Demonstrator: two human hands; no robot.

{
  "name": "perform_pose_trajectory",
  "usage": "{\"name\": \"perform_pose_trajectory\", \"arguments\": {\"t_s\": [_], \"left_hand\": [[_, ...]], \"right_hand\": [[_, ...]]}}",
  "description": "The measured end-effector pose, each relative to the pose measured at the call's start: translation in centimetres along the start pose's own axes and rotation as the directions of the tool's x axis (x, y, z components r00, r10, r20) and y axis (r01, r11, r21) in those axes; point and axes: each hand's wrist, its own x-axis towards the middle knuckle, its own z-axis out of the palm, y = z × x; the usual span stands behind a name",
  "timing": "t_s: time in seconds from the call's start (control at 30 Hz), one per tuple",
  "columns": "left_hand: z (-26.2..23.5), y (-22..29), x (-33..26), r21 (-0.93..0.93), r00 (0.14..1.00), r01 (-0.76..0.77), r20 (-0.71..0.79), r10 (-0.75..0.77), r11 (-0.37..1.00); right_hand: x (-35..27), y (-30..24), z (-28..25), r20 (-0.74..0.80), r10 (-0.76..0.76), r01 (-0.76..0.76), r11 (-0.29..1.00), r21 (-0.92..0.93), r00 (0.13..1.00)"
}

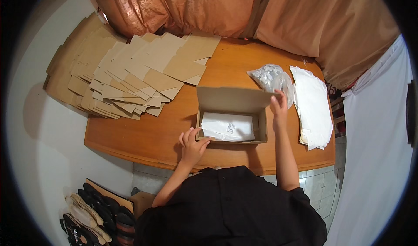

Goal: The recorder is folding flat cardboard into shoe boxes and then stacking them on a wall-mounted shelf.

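At the centre of the frame, on the wooden table [152, 137], sits an open cardboard box [231, 115] with its lid flap standing up along the far side. Inside lies a white wrapped packet [227, 127] that fills most of the bottom, so the box looks already loaded but not yet closed. The left hand [192, 147] rests at the box's near left corner, fingers loosely curled and touching the front wall rather than gripping anything. The right hand [279, 108] is raised at the right end of the lid flap, fingers pinched on its upper corner, holding the flap upright. Just beyond that hand, toward the upper right, lies a crumpled clear plastic bag [272, 77], and beside it, along the right edge of the table, a stack of white sheets [313, 109] hangs slightly over the rim. To the upper left a large fan of flat, unfolded cardboard blanks [130, 76] spreads across the table and past its edge, which suggests many boxes are yet to be formed and filled; no finished boxes show anywhere. Orange-brown curtains [209, 9] hang behind the table, and at the lower left of the frame a rack of shoes [93, 215] stands on the floor.
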Motion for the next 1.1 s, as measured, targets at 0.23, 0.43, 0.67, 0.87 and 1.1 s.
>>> {"name": "perform_pose_trajectory", "arguments": {"t_s": [0.23, 0.43, 0.67, 0.87, 1.1], "left_hand": [[1.5, -0.7, -0.9, 0.036, 0.995, -0.010, -0.098, 0.014, 0.999], [2.0, -0.6, -1.7, 0.053, 0.989, -0.015, -0.148, 0.023, 0.999], [2.6, -1.2, -2.9, 0.209, 0.971, -0.060, -0.215, 0.106, 0.976], [2.2, -1.4, -2.3, 0.187, 0.985, -0.072, -0.144, 0.100, 0.980], [2.3, -1.4, -1.5, -0.055, 0.995, -0.042, -0.089, 0.037, 0.998]], "right_hand": [[-8.4, 3.9, -2.2, 0.103, -0.233, 0.250, 0.944, -0.215, 0.967], [-10.5, 6.1, -2.6, 0.141, -0.297, 0.329, 0.859, -0.391, 0.944], [-11.4, 6.8, -4.2, 0.170, -0.227, 0.275, 0.888, -0.369, 0.959], [-11.6, 5.2, -3.8, 0.294, -0.196, 0.325, 0.805, -0.497, 0.935], [-12.1, 6.5, -2.3, 0.136, -0.244, 0.278, 0.786, -0.552, 0.960]]}}
